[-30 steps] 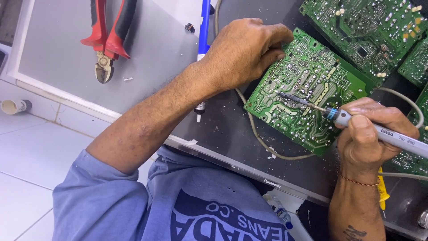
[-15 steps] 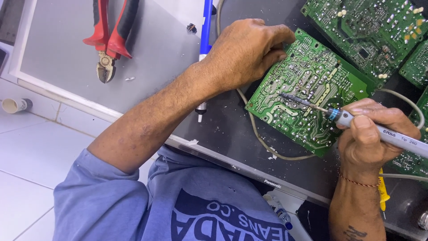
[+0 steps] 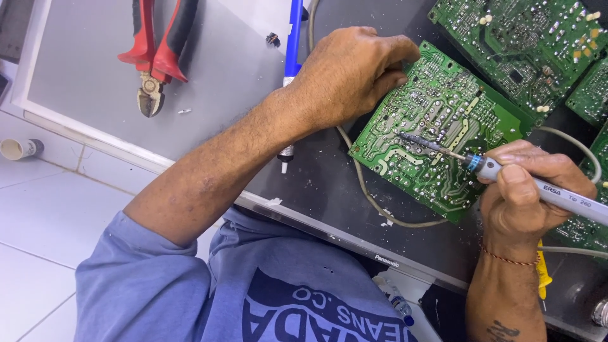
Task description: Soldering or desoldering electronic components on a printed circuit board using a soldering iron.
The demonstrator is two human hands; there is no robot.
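The green board (image 3: 437,133) w/ the shiny dots lies flat on a dark panel (image 3: 329,190), and everything else is told from it.

Hands: 2. The left hand (image 3: 351,76) sits on the board's upper left edge, fingers curled over that edge and pressing it down. It is mostly closed on the board. The right hand (image 3: 529,196) is at the board's lower right corner. It is curled tight round 1 grey soldering iron (image 3: 538,187), held like a pencil. The iron's thin metal tip (image 3: 405,136) touches the board near its middle.

Other green boards: at least 2 more, up and to the right of the main one. 1 big one (image 3: 525,44) is at the top right, and 1 more (image 3: 589,95) shows partly at the right edge, near the main board but not touching it.

Cables: 1 grey cable (image 3: 367,190) curves along the board's left and lower side.

Tools to the left of the board: 1 blue and white pen-shaped tool (image 3: 291,57) lies just beside the left hand, partly under the wrist. 1 pair of red and black cutters (image 3: 155,57) lies well apart, far left, on a grey sheet (image 3: 82,76).

1 yellow handle (image 3: 541,272) pokes out below the right wrist, under the board's lower right corner. Can't tell what tool it is.

1 small white cup-like thing (image 3: 19,149) sits far to the left on the white tiles, well apart from the board.
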